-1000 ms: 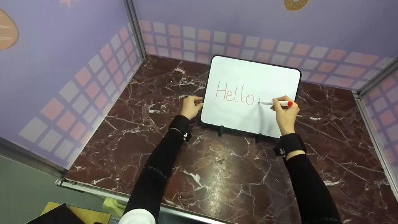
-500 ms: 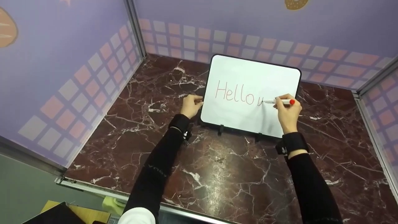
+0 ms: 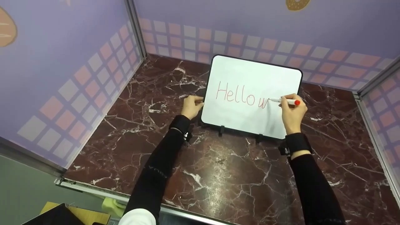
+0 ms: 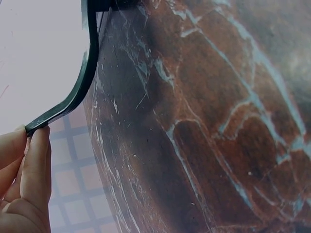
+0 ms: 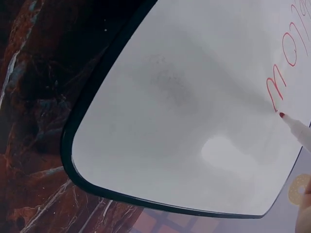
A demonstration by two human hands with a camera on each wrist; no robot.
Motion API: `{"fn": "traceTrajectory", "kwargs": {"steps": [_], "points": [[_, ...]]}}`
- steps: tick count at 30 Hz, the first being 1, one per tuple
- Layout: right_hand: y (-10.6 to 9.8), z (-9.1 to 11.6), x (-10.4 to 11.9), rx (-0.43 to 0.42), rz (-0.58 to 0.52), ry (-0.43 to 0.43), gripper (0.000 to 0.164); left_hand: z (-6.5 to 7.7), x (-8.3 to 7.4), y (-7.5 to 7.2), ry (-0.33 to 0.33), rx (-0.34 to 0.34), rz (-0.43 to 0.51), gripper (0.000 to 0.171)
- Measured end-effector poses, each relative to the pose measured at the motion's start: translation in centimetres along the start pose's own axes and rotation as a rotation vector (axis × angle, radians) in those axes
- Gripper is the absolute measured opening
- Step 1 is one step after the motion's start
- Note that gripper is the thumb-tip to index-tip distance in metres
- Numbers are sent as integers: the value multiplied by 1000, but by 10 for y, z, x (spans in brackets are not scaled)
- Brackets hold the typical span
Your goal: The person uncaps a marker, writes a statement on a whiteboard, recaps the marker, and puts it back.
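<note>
Before a purple wall (image 3: 243, 15), the board (image 3: 243, 70) stood on the marbled tabletop (image 3: 237, 178), right of the frame's centre; the left hand (image 3: 191, 107) pinched its edge, the right hand (image 3: 293, 114) gripped the marker (image 3: 275, 100) over it.

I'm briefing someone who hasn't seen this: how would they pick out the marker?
On the marbled tabletop stands a black-rimmed whiteboard. At its right side, the person's right grip holds the slim marker. Unlike the flat board, its white barrel ends in solid red.
</note>
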State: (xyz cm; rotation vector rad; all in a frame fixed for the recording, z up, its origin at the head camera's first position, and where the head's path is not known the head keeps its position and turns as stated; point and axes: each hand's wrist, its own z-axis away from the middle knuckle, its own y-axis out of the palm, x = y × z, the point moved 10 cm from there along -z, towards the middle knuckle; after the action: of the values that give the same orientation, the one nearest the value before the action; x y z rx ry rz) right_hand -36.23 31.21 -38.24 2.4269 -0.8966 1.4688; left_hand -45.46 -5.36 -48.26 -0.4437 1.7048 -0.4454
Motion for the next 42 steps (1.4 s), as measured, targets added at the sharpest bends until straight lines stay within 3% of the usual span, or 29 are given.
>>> {"fn": "traceTrajectory", "kwargs": {"steps": [11, 19, 23, 31, 37, 42], "points": [[-8, 6, 2, -55, 16, -41, 13, 1, 0, 0, 31, -14, -11, 27], [-5, 7, -4, -18, 21, 33, 13, 1, 0, -3, 10, -18, -3, 27], [-3, 4, -7, -13, -27, 58, 14, 2, -2, -3, 24, -20, 2, 27], [-21, 1, -16, -104, -112, 72, 13, 1, -2, -2, 38, -30, -10, 26], [-22, 0, -20, -67, -144, 64, 15, 1, -1, -1, 23, -21, -10, 27], [-23, 0, -22, -62, -108, 76, 14, 1, 1, 0, 14, -16, -9, 27]]}}
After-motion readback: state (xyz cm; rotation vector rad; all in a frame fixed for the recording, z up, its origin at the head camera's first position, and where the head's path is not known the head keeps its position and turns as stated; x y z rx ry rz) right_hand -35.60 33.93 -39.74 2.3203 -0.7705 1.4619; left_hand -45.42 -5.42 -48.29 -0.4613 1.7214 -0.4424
